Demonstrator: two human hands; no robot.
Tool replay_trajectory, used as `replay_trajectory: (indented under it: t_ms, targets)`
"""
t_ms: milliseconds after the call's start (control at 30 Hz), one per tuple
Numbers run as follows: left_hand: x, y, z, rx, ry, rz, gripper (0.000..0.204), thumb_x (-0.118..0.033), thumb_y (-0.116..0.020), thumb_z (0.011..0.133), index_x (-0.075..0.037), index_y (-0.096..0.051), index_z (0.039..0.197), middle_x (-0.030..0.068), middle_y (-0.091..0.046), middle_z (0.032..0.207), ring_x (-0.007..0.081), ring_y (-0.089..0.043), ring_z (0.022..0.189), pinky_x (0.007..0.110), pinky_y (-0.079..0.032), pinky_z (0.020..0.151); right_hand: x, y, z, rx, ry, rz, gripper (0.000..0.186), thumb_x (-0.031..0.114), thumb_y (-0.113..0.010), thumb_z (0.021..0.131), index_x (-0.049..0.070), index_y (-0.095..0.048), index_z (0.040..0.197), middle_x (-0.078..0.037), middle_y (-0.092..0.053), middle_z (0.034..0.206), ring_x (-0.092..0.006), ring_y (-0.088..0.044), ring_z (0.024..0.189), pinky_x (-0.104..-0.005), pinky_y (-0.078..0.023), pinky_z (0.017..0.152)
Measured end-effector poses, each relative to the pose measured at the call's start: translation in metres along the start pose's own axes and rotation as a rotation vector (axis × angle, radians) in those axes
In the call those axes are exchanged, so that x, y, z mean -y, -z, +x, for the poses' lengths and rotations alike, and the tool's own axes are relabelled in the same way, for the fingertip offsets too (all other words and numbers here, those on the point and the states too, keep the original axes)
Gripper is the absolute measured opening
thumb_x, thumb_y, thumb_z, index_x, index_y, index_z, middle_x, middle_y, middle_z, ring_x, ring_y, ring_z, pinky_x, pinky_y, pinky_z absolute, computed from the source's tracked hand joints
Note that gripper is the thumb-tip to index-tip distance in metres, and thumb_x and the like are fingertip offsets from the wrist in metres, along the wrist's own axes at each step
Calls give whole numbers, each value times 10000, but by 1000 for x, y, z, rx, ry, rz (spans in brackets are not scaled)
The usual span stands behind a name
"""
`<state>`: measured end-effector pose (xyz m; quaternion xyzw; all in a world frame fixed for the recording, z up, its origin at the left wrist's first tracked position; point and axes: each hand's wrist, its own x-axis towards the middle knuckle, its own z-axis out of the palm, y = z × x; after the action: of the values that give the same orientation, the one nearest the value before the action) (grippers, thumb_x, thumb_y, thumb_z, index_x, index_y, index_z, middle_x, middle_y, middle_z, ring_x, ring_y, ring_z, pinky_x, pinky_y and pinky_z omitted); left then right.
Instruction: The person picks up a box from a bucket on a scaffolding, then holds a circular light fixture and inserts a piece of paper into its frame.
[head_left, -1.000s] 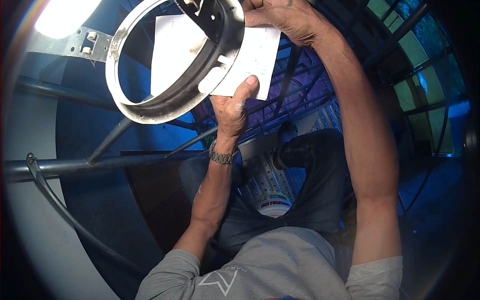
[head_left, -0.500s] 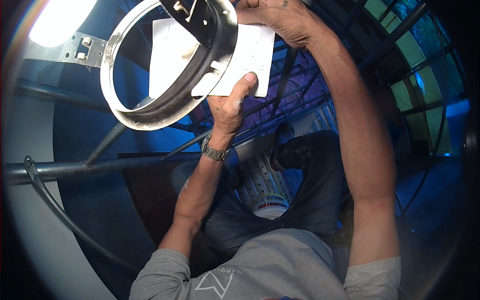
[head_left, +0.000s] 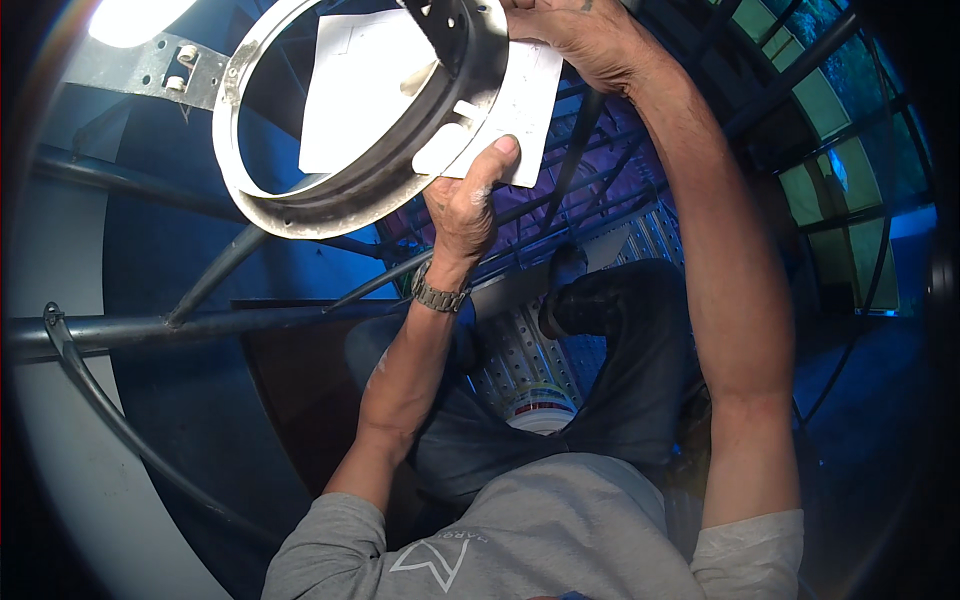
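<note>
My left hand [head_left: 462,215] grips a flat white sheet [head_left: 535,110] by its lower edge, the thumb lying on its face and the other fingers behind it. My right hand [head_left: 575,38] is at the sheet's upper right edge, its fingers curled; the fingertips are partly hidden by the ring and the picture's edge, so what they pinch is unclear. Between the view and the sheet hangs a round metal ring [head_left: 330,222] with a pale flange and a dark inner wall. A dark perforated bracket [head_left: 440,35] crosses the ring's top.
A bright lamp [head_left: 135,15] glows at upper left, above a perforated metal strap [head_left: 145,75] joined to the ring. Scaffold tubes [head_left: 190,325] run across the left and behind my hands. Below are a perforated metal platform [head_left: 510,350] and a white bucket [head_left: 540,412] between my legs.
The ring, the strap and the lamp sit slightly higher and farther right in view. The sheet and my left hand have shifted a little up and right. Both hands keep their places on the sheet.
</note>
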<state>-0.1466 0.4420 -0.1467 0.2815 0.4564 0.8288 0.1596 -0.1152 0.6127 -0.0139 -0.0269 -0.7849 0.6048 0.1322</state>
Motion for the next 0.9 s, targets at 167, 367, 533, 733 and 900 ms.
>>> replay_trajectory:
  t_ms: [167, 367, 533, 733, 900]
  targets:
    - [-2, 0, 0, 12, -23, 42, 188, -143, -714, 918, 27, -736, 995, 27, -673, 791, 91, -588, 702, 242, -472, 654, 18, -7, -9, -68, -66, -59, 262, 105, -673, 964, 23, -628, 1209, -84, -702, 1072, -179, -658, 1019, -320, -542, 912]
    - [0, 7, -1, 10, 38, 107, 200, -100, -749, 841, 14, -672, 987, 43, -643, 872, 107, -589, 731, 249, -468, 678, 12, 0, -8, 40, -9, 21, 281, 92, -673, 959, 25, -621, 1226, -92, -704, 1084, -182, -660, 1033, -320, -540, 926]
    - [-3, 1, -2, -13, 31, 10, 205, -90, -746, 844, 16, -679, 1005, 52, -659, 883, 113, -608, 752, 257, -479, 694, 7, -2, -3, -48, -44, -71, 270, 86, -670, 959, 32, -626, 1220, -81, -699, 1080, -177, -658, 1018, -320, -543, 931]
    - [0, -2, -3, -11, -50, 32, 186, -123, -725, 906, 26, -724, 1018, 28, -663, 808, 78, -559, 697, 240, -429, 625, 9, -3, -6, -38, -15, -78, 259, 91, -668, 961, 32, -630, 1211, -80, -696, 1080, -177, -656, 1009, -321, -545, 930]
    - [-1, -4, -4, -20, -49, 22, 173, -121, -731, 907, 18, -729, 1011, 22, -660, 803, 69, -545, 685, 233, -416, 612, 14, -3, -7, -34, -49, -76, 268, 91, -675, 957, 29, -629, 1214, -80, -695, 1076, -174, -654, 1005, -314, -547, 915]
